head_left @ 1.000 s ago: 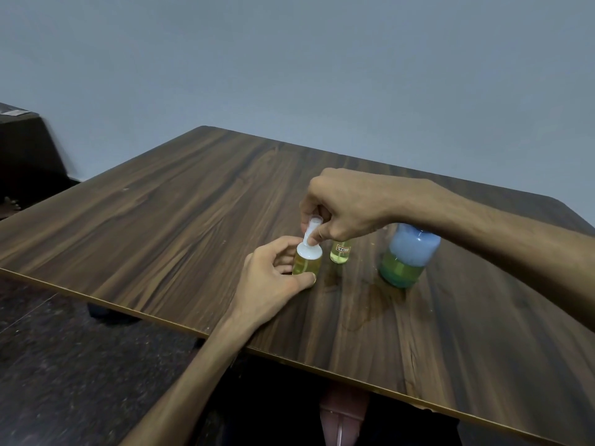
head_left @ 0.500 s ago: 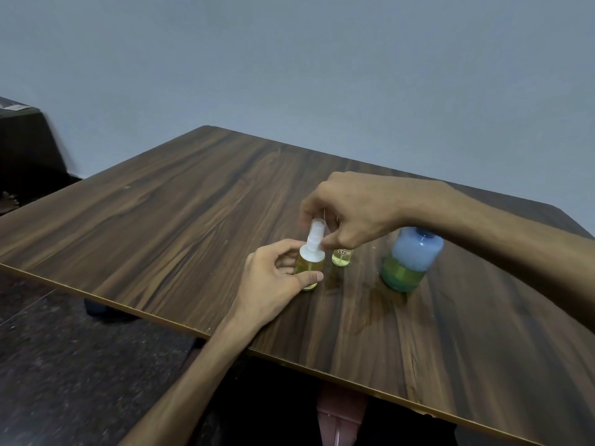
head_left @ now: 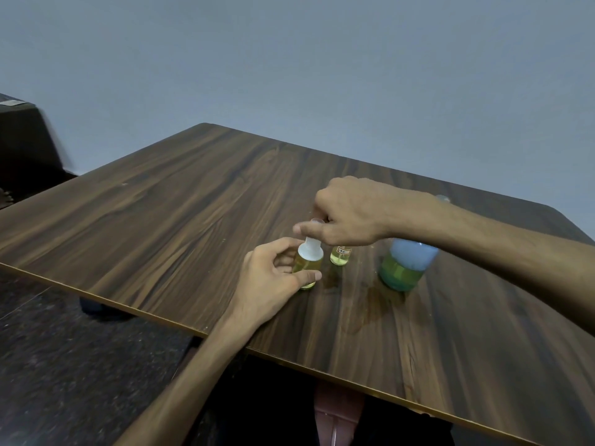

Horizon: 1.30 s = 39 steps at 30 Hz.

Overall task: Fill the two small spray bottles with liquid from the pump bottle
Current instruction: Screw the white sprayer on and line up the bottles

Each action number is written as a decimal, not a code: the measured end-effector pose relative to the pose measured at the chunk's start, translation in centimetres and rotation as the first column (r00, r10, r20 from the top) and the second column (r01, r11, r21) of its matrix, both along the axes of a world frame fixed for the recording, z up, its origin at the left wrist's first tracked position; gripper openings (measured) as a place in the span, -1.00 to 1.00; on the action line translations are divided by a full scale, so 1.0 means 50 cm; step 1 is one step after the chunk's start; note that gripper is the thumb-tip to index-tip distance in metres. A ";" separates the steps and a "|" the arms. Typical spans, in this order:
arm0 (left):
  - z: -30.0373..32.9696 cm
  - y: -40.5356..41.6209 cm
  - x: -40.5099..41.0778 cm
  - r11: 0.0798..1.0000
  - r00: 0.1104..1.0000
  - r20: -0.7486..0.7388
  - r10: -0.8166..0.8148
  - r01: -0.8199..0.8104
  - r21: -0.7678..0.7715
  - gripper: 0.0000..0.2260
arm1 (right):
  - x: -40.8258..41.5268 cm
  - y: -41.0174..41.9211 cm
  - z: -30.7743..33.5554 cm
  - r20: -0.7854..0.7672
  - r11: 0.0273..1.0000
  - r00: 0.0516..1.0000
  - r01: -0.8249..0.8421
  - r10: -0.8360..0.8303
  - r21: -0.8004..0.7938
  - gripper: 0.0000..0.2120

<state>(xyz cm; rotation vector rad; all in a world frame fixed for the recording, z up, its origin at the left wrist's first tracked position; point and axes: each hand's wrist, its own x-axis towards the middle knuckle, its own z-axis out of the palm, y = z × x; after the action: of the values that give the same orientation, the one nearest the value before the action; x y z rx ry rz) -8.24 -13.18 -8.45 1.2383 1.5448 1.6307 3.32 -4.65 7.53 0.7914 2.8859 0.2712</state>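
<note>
Your left hand (head_left: pixel 273 278) holds the nearer small spray bottle (head_left: pixel 307 265) upright on the counter (head_left: pixel 180 220), not far in from the near edge. The fingers and thumb curl round its clear body, which shows yellowish liquid, and the thumb tip lies across the lower front of it. A white spray top (head_left: pixel 309 249) sits on this bottle.

Your right hand (head_left: pixel 349 214) comes in from the right side and reaches over the bottle. Its grip is pinching the upper end of the white spray top, with the thumb stretched out to the left of it and the other fingers curled above; a clear rounded tip shows just over the thumb.

The second small spray bottle (head_left: pixel 340 256) stands just beside the first, on the side toward the right edge, under your right hand. It is apart from the first bottle and holds pale yellow-green liquid, with a small label near its neck. You cannot tell what is on its top, since your hand hides it.

Further toward the right edge stands the pump bottle (head_left: pixel 406 263), partly behind your right forearm. Its upper part looks pale blue and its lower part holds green liquid. A wet patch (head_left: pixel 370 304) lies on the counter in front of it, toward the near edge.
</note>
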 end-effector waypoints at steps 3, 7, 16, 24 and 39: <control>-0.001 -0.001 0.000 1.000 1.000 0.000 -0.006 0.006 0.002 -0.65 | 0.009 -0.007 0.002 0.000 0.999 1.000 -0.019 0.019 -0.026 -0.51; 0.006 -0.004 0.004 1.000 1.000 0.006 -0.013 0.013 0.009 -0.63 | 0.011 -0.006 0.014 0.020 0.997 0.998 -0.065 0.066 -0.041 -0.66; 0.005 -0.003 0.002 1.000 1.000 -0.007 -0.011 0.011 0.005 -0.63 | 0.011 -0.010 0.007 0.032 0.998 0.998 -0.052 0.053 -0.029 -0.63; 0.004 -0.003 0.001 1.000 1.000 -0.025 -0.011 0.011 0.009 -0.64 | 0.016 -0.004 0.008 0.023 0.996 0.999 -0.045 0.047 -0.072 -0.72; 0.008 -0.009 0.009 0.999 0.993 -0.110 0.037 -0.035 0.022 -0.62 | 0.011 -0.007 -0.054 -0.203 0.989 0.969 0.136 -0.143 -0.051 -0.52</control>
<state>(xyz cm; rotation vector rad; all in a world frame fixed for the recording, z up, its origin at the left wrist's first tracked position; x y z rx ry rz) -7.78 -13.64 -8.07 1.3388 1.6302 1.6278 3.86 -4.99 4.83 1.0699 2.9938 0.1262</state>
